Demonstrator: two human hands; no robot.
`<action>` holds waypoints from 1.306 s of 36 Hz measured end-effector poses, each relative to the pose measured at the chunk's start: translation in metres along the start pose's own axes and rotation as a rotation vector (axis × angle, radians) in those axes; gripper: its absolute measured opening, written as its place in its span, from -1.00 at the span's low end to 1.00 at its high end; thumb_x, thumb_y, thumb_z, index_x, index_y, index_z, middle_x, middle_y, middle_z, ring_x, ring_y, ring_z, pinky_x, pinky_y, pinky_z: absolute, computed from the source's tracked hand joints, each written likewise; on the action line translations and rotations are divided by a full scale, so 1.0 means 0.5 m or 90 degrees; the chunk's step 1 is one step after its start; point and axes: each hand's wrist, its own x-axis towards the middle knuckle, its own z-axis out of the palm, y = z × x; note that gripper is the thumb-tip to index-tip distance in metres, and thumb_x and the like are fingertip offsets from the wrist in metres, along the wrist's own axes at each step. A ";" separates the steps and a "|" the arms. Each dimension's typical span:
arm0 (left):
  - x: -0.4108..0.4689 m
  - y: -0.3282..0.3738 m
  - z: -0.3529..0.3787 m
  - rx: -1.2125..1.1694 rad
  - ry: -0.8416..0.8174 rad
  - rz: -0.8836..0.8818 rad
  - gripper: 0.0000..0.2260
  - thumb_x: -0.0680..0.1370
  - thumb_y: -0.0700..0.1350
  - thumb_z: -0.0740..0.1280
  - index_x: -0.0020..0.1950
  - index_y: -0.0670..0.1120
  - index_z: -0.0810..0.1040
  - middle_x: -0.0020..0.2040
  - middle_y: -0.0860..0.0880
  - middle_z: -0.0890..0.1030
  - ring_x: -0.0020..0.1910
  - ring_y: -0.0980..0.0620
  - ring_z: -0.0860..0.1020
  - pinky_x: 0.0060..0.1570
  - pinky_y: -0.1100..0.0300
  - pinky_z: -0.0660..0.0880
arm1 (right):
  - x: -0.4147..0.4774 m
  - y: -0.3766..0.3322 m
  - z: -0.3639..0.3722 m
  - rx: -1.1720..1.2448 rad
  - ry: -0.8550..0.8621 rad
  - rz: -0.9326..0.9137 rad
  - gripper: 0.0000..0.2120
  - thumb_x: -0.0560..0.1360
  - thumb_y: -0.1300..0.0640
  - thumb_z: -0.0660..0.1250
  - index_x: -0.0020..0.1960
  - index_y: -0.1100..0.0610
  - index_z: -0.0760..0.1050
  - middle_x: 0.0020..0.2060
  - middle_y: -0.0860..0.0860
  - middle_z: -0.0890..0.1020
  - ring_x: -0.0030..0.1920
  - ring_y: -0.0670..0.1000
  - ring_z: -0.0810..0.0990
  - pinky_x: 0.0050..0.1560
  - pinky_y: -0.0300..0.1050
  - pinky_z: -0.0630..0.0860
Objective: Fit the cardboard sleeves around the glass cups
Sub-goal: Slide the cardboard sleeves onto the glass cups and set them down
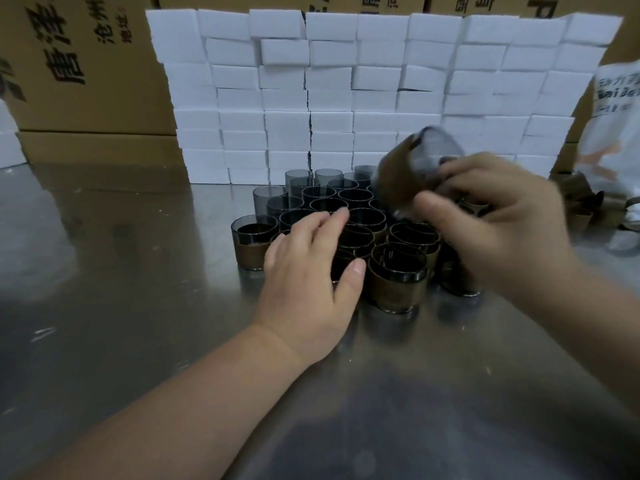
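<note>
Several dark glass cups stand packed together on the steel table. The near ones wear brown cardboard sleeves; the far ones are bare. My right hand grips a tilted, blurred glass cup with a brown sleeve above the cluster, its base pointing up and away. My left hand lies with straight fingers on top of the near-left cups, holding nothing. Loose brown sleeves lie in a pile at the right, partly hidden behind my right hand.
A wall of stacked white foam blocks stands right behind the cups. Big cardboard boxes stand at the back left. A white printed bag sits at the right edge.
</note>
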 end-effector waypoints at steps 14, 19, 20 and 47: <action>0.001 -0.018 0.019 0.069 -0.062 -0.026 -0.64 0.56 0.07 0.14 0.31 0.04 0.46 0.34 0.04 0.37 0.33 0.11 0.20 0.40 0.13 -0.09 | 0.002 0.222 -0.024 -0.080 0.014 0.392 -0.59 0.58 0.06 0.19 -0.18 0.41 0.49 -0.33 0.12 0.52 -0.19 0.08 0.47 -0.10 -0.07 0.38; 0.002 -0.019 0.019 0.068 -0.058 -0.027 -0.66 0.54 0.04 0.16 0.28 0.03 0.49 0.30 0.05 0.41 0.30 0.13 0.22 0.40 0.14 -0.07 | -0.014 0.262 -0.020 -0.107 -0.015 0.460 -0.69 0.59 0.07 0.17 0.02 0.26 0.59 0.14 0.13 0.59 0.20 0.11 0.49 0.13 -0.14 0.29; 0.002 -0.019 0.019 0.068 -0.058 -0.028 -0.66 0.54 0.04 0.16 0.27 0.03 0.50 0.28 0.05 0.41 0.29 0.13 0.23 0.40 0.14 -0.07 | -0.016 0.269 -0.019 -0.119 -0.018 0.468 -0.68 0.59 0.08 0.16 0.13 0.26 0.56 0.23 0.13 0.54 0.28 0.12 0.43 0.19 -0.15 0.27; 0.003 -0.020 0.021 0.061 -0.055 -0.029 -0.68 0.53 0.04 0.17 0.24 0.03 0.52 0.21 0.08 0.46 0.26 0.14 0.29 0.40 0.07 -0.01 | -0.057 0.326 -0.032 0.262 0.193 0.694 -0.66 0.60 0.15 0.15 0.35 0.22 0.35 0.15 0.09 0.51 0.19 0.02 0.51 -0.39 -0.42 0.46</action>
